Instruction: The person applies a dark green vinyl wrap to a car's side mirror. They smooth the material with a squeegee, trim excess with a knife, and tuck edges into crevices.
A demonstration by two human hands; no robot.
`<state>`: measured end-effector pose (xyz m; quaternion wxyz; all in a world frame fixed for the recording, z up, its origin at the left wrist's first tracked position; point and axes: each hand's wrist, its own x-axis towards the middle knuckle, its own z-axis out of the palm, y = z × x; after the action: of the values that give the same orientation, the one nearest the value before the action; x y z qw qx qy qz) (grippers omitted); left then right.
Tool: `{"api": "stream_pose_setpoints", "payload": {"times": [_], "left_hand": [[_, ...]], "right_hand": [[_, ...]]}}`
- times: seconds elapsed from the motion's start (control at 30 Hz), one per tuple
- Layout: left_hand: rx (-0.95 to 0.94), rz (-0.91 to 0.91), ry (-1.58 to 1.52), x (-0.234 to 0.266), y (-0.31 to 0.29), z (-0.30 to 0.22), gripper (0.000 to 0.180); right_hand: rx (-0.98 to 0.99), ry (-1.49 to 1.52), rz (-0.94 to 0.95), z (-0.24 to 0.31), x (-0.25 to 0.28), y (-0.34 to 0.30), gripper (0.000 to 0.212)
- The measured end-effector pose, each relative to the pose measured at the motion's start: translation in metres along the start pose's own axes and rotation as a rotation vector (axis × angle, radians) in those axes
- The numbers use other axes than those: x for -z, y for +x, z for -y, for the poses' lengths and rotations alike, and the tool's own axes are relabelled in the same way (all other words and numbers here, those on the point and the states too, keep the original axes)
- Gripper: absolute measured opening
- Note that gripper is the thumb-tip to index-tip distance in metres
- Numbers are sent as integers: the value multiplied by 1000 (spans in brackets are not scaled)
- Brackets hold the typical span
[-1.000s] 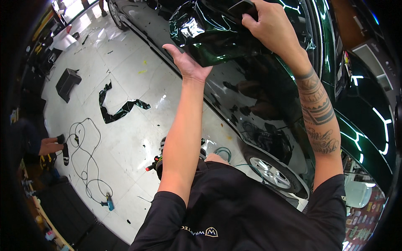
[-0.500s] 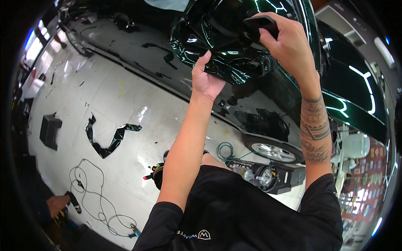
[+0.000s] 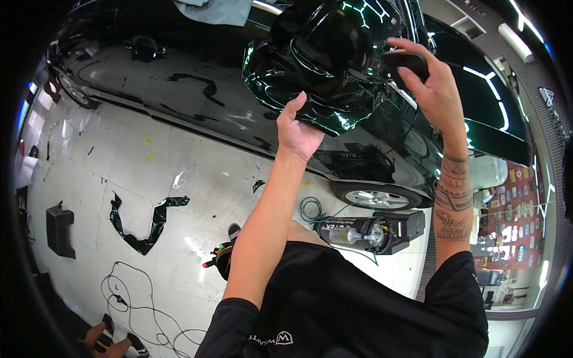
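Dark green glossy film (image 3: 271,89) drapes over what looks like a car's side mirror (image 3: 334,36), its loose lower edge wrinkled and hanging out. My left hand (image 3: 298,132) grips that lower edge, thumb in front and fingers hidden behind the film. In my right hand (image 3: 439,86) is a flat black squeegee (image 3: 412,62), held between thumb and fingers at the right side of the mirror. Whether the squeegee touches the film there, I cannot tell. Behind both hands stands the dark, shiny car door (image 3: 227,65).
A grey cloth (image 3: 218,11) lies on the car at the top. Below are a wheel (image 3: 382,198), a black caddy (image 3: 406,232) with a spray bottle, and a green hose (image 3: 310,209). On the floor are a film scrap (image 3: 143,244), a black step (image 3: 59,230) and a cable (image 3: 152,292). Someone's legs (image 3: 95,335) show lower left.
My right hand has moved right and down with the squeegee, from the film's upper face to the mirror's right side. The left hand keeps its grip on the film; the whole view has shifted.
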<state>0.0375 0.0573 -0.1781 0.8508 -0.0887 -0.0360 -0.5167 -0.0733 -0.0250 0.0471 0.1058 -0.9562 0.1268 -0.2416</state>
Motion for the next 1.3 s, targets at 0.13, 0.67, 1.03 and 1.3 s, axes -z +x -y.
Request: {"api": "stream_pose_setpoints", "payload": {"times": [0.13, 0.67, 1.03, 1.3], "left_hand": [[-140, 96, -95, -2, 0, -6, 72], [-316, -106, 224, -29, -2, 13, 61], [-169, -369, 297, -62, 12, 5, 28], [-136, 20, 189, -15, 27, 7, 38]], "right_hand": [[132, -100, -99, -5, -13, -6, 40], [96, -383, -419, -28, -126, -52, 68], [121, -243, -428, -36, -115, -49, 61], [120, -268, -408, -42, -114, -50, 62]]}}
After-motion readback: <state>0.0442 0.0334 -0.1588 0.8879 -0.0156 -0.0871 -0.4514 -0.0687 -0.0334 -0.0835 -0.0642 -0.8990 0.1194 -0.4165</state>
